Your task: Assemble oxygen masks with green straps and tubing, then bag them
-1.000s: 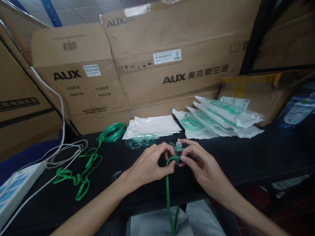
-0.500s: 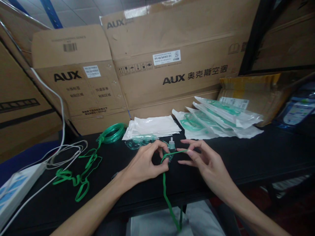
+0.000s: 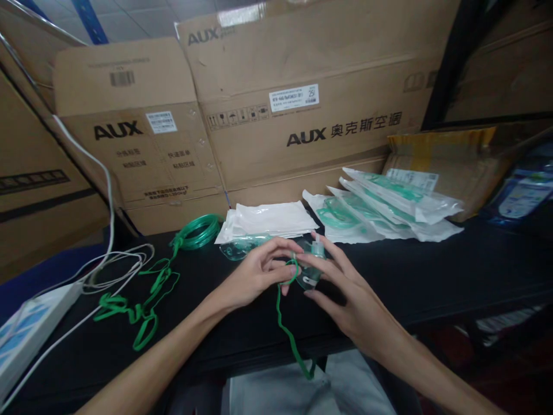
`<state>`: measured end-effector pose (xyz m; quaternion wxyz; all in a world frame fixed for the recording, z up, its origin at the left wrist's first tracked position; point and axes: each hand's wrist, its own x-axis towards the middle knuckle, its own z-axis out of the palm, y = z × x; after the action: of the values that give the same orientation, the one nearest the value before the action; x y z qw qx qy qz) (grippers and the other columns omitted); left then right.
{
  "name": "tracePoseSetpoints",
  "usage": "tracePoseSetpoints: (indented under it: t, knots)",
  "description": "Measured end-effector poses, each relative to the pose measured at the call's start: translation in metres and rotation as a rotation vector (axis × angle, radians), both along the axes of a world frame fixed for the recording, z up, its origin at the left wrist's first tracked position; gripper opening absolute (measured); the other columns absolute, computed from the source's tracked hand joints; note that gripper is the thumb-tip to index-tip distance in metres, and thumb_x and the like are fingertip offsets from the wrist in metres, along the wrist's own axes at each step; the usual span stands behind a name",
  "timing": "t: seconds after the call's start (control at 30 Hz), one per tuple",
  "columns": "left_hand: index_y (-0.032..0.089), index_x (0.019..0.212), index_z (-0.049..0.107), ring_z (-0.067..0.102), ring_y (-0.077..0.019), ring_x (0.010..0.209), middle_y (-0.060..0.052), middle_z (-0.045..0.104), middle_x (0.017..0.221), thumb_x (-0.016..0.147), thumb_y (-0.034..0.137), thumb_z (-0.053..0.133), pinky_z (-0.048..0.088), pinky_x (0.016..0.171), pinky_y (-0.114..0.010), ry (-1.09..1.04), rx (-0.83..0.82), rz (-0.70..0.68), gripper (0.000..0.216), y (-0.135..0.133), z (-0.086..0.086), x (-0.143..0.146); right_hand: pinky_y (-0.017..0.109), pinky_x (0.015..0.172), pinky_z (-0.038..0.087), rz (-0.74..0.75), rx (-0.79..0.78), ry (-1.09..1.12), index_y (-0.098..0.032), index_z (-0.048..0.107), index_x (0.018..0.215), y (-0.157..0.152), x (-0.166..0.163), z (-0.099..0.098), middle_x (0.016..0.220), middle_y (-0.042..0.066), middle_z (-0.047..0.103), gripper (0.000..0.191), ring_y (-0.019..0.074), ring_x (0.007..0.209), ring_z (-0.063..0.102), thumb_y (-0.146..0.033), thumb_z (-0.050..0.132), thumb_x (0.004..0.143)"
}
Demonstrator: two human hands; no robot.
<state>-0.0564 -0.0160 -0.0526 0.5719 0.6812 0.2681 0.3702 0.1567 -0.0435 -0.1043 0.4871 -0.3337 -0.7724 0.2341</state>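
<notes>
A clear oxygen mask [image 3: 309, 275] with a pale connector on top is between my two hands over the black table. My left hand [image 3: 263, 274] pinches the green elastic strap [image 3: 285, 325] at the mask's left edge, where the strap makes a small loop. From there the strap hangs over the table's front edge. Around the mask's right side curve the fingers of my right hand [image 3: 341, 285], gripping it near the connector. Just behind my left hand lies another clear green mask [image 3: 239, 248], partly hidden by that hand.
White packets [image 3: 270, 222] lie at the back, beside bagged green masks [image 3: 380, 207]. On the left are coiled green tubing [image 3: 199, 232], tangled green straps [image 3: 149, 305], white cables [image 3: 112, 271] and a power strip [image 3: 38, 323]. Cardboard boxes [image 3: 302, 75] stand behind; a blue-labelled bottle [image 3: 521, 187] is far right.
My right hand has let go of the strap and moved onto the mask's right side. The strap, earlier stretched between both hands, now loops at my left fingers.
</notes>
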Motion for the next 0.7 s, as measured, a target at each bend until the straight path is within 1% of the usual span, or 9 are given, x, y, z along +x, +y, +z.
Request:
tracePoseSetpoints:
  t: [0.07,0.17,0.27,0.33,0.37,0.43,0.53,0.6,0.7]
  knots:
    - [0.022,0.121,0.061,0.057,-0.0059,0.063,-0.005,0.065,0.119,0.087,0.028,0.078,0.044,0.055,-0.018,0.043,-0.007,0.007,0.038,0.000,0.002,0.000,0.037,0.099,0.059,-0.021,-0.087,0.122,-0.036,0.064,0.133,0.002,0.000,0.000,0.160,0.006,0.038,0.045,0.0266,0.125,0.064,-0.021,0.068,0.091]
    - [0.023,0.127,0.059,0.051,-0.0055,0.061,-0.007,0.067,0.126,0.084,0.023,0.078,0.043,0.056,-0.019,0.137,0.076,0.082,0.047,0.005,0.003,-0.002,0.030,0.079,0.064,-0.062,-0.227,0.435,-0.032,0.062,0.129,0.005,0.002,0.004,0.139,0.008,0.059,0.043,0.0225,0.103,0.074,-0.033,0.075,0.088]
    - [0.021,0.120,0.066,0.056,-0.0102,0.072,-0.006,0.072,0.119,0.086,0.019,0.071,0.048,0.069,-0.023,0.311,0.301,0.353,0.035,0.016,0.001,-0.011,0.028,0.073,0.064,-0.131,-0.289,0.752,-0.032,0.058,0.128,0.005,0.004,0.011,0.121,0.005,0.068,0.043,0.0210,0.094,0.077,-0.042,0.075,0.090]
    - [0.021,0.116,0.068,0.060,-0.0136,0.081,-0.006,0.071,0.120,0.088,0.020,0.067,0.050,0.074,-0.025,0.407,0.398,0.532,0.028,0.026,-0.002,-0.020,0.030,0.076,0.064,-0.142,-0.293,0.887,-0.032,0.058,0.125,0.005,0.005,0.017,0.122,0.005,0.067,0.038,0.0212,0.096,0.077,-0.046,0.071,0.092]
    - [0.020,0.117,0.068,0.061,-0.0144,0.081,-0.007,0.070,0.121,0.089,0.023,0.067,0.050,0.072,-0.025,0.432,0.412,0.585,0.028,0.031,-0.004,-0.025,0.030,0.078,0.064,-0.133,-0.294,0.923,-0.032,0.059,0.123,0.004,0.005,0.019,0.122,0.005,0.067,0.036,0.0213,0.097,0.076,-0.047,0.070,0.093]
    - [0.018,0.120,0.066,0.063,-0.0153,0.078,-0.010,0.070,0.121,0.090,0.030,0.067,0.051,0.063,-0.024,0.448,0.397,0.618,0.032,0.038,-0.007,-0.034,0.032,0.083,0.064,-0.110,-0.311,0.938,-0.031,0.060,0.121,0.003,0.005,0.021,0.119,0.004,0.067,0.034,0.0214,0.099,0.076,-0.049,0.069,0.093]
    - [0.016,0.120,0.066,0.068,-0.0173,0.074,-0.011,0.073,0.110,0.089,0.041,0.070,0.053,0.055,-0.024,0.497,0.381,0.565,0.040,0.040,-0.010,-0.038,0.034,0.084,0.064,-0.109,-0.349,0.872,-0.029,0.061,0.121,0.002,0.005,0.020,0.117,0.004,0.066,0.038,0.0221,0.100,0.073,-0.052,0.070,0.092]
    - [0.017,0.118,0.069,0.071,-0.0197,0.080,-0.009,0.075,0.107,0.087,0.042,0.073,0.058,0.063,-0.028,0.535,0.403,0.509,0.040,0.036,-0.009,-0.035,0.034,0.078,0.065,-0.118,-0.356,0.789,-0.026,0.063,0.119,0.002,0.006,0.017,0.115,0.005,0.065,0.041,0.0220,0.095,0.072,-0.054,0.071,0.091]
    - [0.022,0.110,0.074,0.071,-0.0233,0.100,-0.006,0.076,0.110,0.086,0.036,0.075,0.058,0.090,-0.036,0.583,0.483,0.450,0.028,0.028,-0.003,-0.025,0.032,0.071,0.062,-0.108,-0.344,0.637,-0.022,0.065,0.113,0.005,0.007,0.014,0.103,0.006,0.068,0.040,0.0206,0.085,0.069,-0.056,0.067,0.092]
